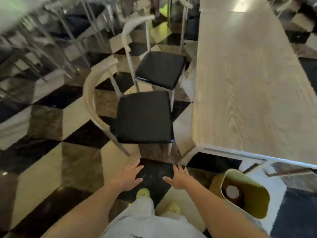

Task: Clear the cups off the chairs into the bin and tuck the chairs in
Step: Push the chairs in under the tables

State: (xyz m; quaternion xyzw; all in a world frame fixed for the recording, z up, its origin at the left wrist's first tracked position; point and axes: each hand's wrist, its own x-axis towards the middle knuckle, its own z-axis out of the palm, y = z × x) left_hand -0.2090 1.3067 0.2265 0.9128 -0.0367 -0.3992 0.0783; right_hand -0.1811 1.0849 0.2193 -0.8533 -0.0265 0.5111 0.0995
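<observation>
At far left, blurred rows of other pale-framed chairs (51,31) stand on the black, cream and brown checkered floor (42,169). Right of them, two chairs with curved pale wooden backs and black square cushioned seats stand pulled out from the table: the nearer chair (144,119) and, just behind it, the farther chair (160,69). Both seats are bare. Below them, the left hand (129,177) reaches forward over the floor, fingers spread wide and holding nothing. Just beside it, the right hand (179,177) is likewise flat and splayed, empty. Pale yellow slippers (143,193) show beneath the arms. Further right, the long light wood-grain table (248,83) runs up the frame. At its near corner sits the cream plastic bin (253,201) on the floor, with a brown cup with a white lid (232,192) lying inside it.
</observation>
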